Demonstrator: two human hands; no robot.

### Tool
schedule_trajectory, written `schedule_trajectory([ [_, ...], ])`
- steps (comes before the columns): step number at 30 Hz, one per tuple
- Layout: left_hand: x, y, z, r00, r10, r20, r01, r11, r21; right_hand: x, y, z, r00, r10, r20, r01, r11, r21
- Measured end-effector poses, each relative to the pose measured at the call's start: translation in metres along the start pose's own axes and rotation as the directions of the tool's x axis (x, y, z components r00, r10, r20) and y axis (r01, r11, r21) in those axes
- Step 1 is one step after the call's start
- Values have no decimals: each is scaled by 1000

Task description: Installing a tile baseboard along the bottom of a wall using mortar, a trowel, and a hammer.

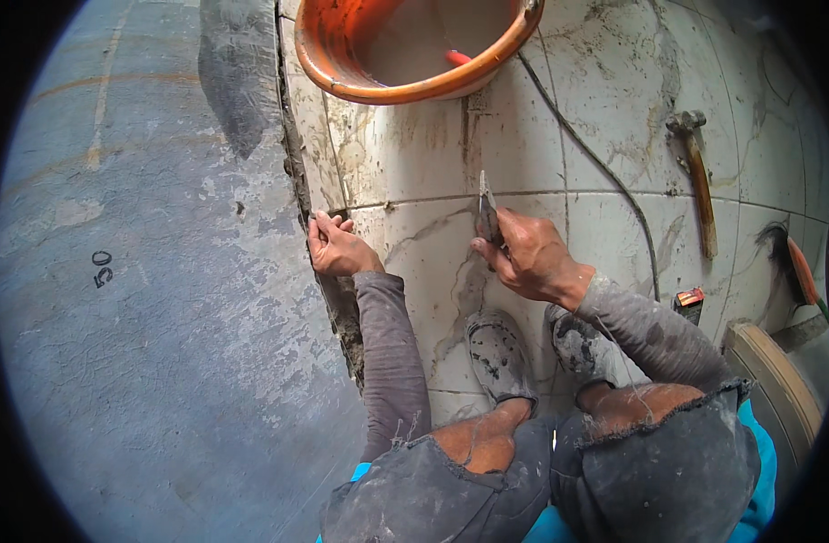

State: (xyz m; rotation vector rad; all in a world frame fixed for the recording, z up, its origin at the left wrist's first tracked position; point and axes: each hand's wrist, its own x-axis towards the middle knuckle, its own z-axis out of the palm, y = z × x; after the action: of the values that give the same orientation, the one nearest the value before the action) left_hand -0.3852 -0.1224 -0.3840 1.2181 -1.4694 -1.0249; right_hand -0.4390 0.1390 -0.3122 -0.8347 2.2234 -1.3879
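Observation:
My left hand (342,248) is closed beside the dark gap (298,172) where the white floor tiles (414,240) meet the blue-grey wall (161,271). Its fingers are curled and pressed together; whatever they may hold is hidden. Over the tiles, my right hand (536,256) grips a small pointed trowel (486,201), its narrow tip directed away from me. The trowel's handle is covered by my fingers. Farther down, the gap beside my left forearm looks rough and broken along its edge.
An orange tub (387,93) of cloudy liquid stands ahead, a red object inside it. A dark cable (604,167) crosses the tiles. Rightward lie a wooden-handled hammer (698,185), a small box (689,304) and a red-backed brush (802,271). My dusty shoes (500,356) rest near the hands.

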Motion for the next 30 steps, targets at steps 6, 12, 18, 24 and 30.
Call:
schedule_trajectory([
  [6,-12,-5,-10,997,-8,79,6,999,32,-7,8,0,986,163,43,-156,979,-135],
  [12,-45,0,-33,975,-167,148,164,986,30,-24,26,-1,946,324,5,-321,940,-118],
  [18,-54,14,-60,948,-259,186,270,962,-33,-34,36,-9,984,177,-15,-175,954,-243],
  [24,-60,17,-71,905,-291,309,316,948,-32,-43,13,-12,969,244,-33,-243,927,-284],
  [30,-80,26,-70,827,-345,444,427,900,-95,-60,2,-27,959,278,-54,-279,897,-344],
])
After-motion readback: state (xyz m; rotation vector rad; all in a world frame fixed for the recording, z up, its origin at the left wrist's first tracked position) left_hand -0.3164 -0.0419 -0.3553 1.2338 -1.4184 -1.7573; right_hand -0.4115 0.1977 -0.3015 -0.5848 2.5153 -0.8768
